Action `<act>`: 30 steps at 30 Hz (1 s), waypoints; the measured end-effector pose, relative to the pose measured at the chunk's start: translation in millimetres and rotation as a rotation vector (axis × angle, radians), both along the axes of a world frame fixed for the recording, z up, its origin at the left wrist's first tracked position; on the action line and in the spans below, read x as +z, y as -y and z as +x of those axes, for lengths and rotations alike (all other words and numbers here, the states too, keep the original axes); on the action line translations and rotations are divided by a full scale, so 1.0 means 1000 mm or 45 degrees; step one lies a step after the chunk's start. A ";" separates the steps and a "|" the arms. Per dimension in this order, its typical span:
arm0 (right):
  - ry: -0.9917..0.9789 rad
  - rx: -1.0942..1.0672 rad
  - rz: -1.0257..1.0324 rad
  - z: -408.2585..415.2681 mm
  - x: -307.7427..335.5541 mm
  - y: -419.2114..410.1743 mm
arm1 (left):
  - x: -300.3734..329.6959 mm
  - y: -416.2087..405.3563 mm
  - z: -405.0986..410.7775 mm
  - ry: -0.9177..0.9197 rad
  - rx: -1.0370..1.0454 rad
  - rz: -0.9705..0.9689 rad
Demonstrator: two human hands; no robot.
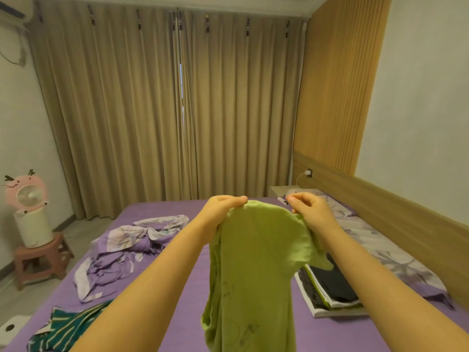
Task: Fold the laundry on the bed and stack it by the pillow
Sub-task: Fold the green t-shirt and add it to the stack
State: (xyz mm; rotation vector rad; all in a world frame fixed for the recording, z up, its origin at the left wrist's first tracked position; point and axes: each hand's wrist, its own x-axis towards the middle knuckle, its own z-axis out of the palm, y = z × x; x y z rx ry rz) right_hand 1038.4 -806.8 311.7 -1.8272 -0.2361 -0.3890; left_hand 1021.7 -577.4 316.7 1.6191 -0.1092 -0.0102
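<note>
Both arms reached up the middle of the frame, holding a green garment [253, 270] in the air above the purple bed [182, 311]. The left hand [223, 212] gripped the cloth's top edge at its left, fingers curled over the fabric. The right hand [308, 210] pinched the top edge at its right, with thumb and fingers bent round a fold. The garment hung down from the two hands to the bottom centre of the frame, creased, with faint dark marks low on it.

At lower right, beside the hanging cloth, a stack of folded clothes [330, 293] lay on the bed, dark pieces on top of white ones. Just beyond it, along the right edge of the bed, lay a floral pillow [396, 257] against the wooden headboard [406, 207].

At centre left a crumpled purple and white sheet [121, 252] sat on the bed. In the lower left corner lay a green striped garment [66, 329], unfolded. Tan curtains [162, 110] filled the upper middle, and a pink fan [26, 194] stood on a stool [40, 257] at far left.
</note>
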 end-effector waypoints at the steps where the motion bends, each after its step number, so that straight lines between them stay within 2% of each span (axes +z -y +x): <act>1: 0.008 -0.016 -0.024 0.004 -0.002 0.008 | 0.000 0.003 0.003 -0.013 0.028 -0.023; 4: 0.053 -0.033 -0.223 0.010 -0.006 0.023 | -0.001 0.012 0.010 -0.053 0.075 -0.069; 6: 0.097 0.062 -0.222 0.007 -0.005 0.023 | 0.000 0.024 0.012 -0.072 0.034 -0.095; 10: 0.163 0.396 -0.196 -0.007 -0.005 0.007 | 0.001 0.053 0.013 -0.023 -0.090 0.005; 12: 0.176 0.467 -0.196 -0.010 -0.012 0.002 | 0.003 0.062 0.013 0.017 -0.134 0.034; 19: 0.365 0.314 -0.278 0.002 -0.018 -0.001 | -0.012 0.061 0.009 0.067 -0.071 0.087; 23: 0.338 0.310 -0.310 0.006 -0.013 -0.010 | -0.043 0.044 0.005 0.066 -0.096 0.023; 27: 0.295 0.262 -0.182 0.009 -0.008 -0.014 | -0.060 0.035 0.004 0.144 -0.020 0.278; 30: 0.224 0.253 -0.113 0.014 -0.003 -0.010 | -0.056 0.028 0.007 0.220 0.047 0.336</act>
